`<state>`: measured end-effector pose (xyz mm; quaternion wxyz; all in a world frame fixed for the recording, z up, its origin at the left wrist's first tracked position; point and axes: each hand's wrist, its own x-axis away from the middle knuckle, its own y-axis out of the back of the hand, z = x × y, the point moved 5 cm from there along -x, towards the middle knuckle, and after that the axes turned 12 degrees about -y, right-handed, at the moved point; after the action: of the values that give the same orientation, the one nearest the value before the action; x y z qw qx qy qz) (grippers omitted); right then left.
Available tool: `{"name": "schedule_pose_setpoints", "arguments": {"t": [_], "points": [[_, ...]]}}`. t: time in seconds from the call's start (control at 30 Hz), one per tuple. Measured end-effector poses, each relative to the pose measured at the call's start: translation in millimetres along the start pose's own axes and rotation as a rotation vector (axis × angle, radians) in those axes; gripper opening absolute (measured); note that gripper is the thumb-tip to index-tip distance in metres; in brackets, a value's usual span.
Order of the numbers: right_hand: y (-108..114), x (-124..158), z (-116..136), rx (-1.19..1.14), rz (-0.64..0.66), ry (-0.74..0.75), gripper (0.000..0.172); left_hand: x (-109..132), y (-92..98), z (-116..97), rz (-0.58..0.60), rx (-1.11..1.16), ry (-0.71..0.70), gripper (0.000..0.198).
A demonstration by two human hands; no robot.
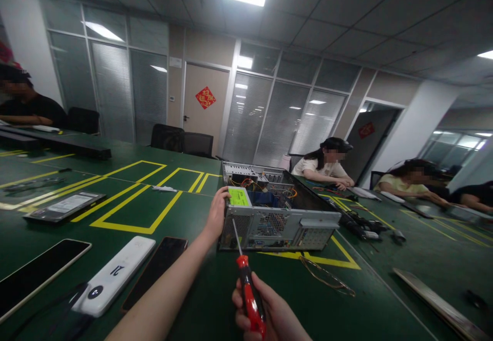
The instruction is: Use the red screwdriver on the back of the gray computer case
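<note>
Phone (44, 274), hard drive (65, 206) and white device (115, 274) marked 21 were spread between eight and nine o'clock of the uncovered computer case (311, 230), twelve being taken as straight away from the wearer. Near seven o'clock, a dark phone (162, 264) was set just beside the left forearm (169, 284), by which it could have been knocked if the elbow were swung outward.

At the case's eight o'clock corner, the left hand (217, 210) was laid with its fingers at the edge, beside a green-labelled box (239, 197); whether it was firmly clamped or only braced could not be told. With too light a hold, the case could have been shoved toward twelve across the tabletop (370, 310) by any push at its perforated rear panel (246, 225).

Just right of that, a red-and-black screwdriver (250, 292) was clamped in the right hand (275, 305), its shaft aimed toward eleven, at that panel. Whether the tip was touching could not be told. If it were pressed at a slant, it could have been skated over the holes, and the left hand, near its line, could have been jabbed. Wires (250, 183) inside the case could have been nicked if something were dropped through its top.

At five o'clock, a thin loop (327, 280) was seen lying near the case; if the case were turned, it could have been trapped underneath.
</note>
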<state>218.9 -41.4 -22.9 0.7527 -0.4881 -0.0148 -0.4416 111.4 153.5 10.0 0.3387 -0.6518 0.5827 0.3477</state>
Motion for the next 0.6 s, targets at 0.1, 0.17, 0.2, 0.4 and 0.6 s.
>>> {"name": "schedule_pose_setpoints", "arguments": {"t": [0.1, 0.17, 0.2, 0.4, 0.6], "points": [[-18, 8, 8, 0.03, 0.053, -0.059, 0.032, 0, -0.3, 1, 0.005, -0.005, 0.001, 0.045], [-27, 14, 12, 0.012, 0.057, -0.103, 0.033, 0, -0.4, 1, 0.005, -0.008, 0.003, 0.045], [-30, 17, 14, 0.005, 0.064, -0.112, 0.035, 0, -0.3, 0, 0.003, -0.008, 0.003, 0.045], [-35, 25, 18, 0.089, 0.133, -0.031, 0.056, 0, 0.0, -2, 0.018, -0.012, 0.006, 0.042], [-36, 22, 14, 0.219, 0.179, -0.043, 0.075, 0, 2.5, -4, 0.022, -0.03, 0.015, 0.042]]}}
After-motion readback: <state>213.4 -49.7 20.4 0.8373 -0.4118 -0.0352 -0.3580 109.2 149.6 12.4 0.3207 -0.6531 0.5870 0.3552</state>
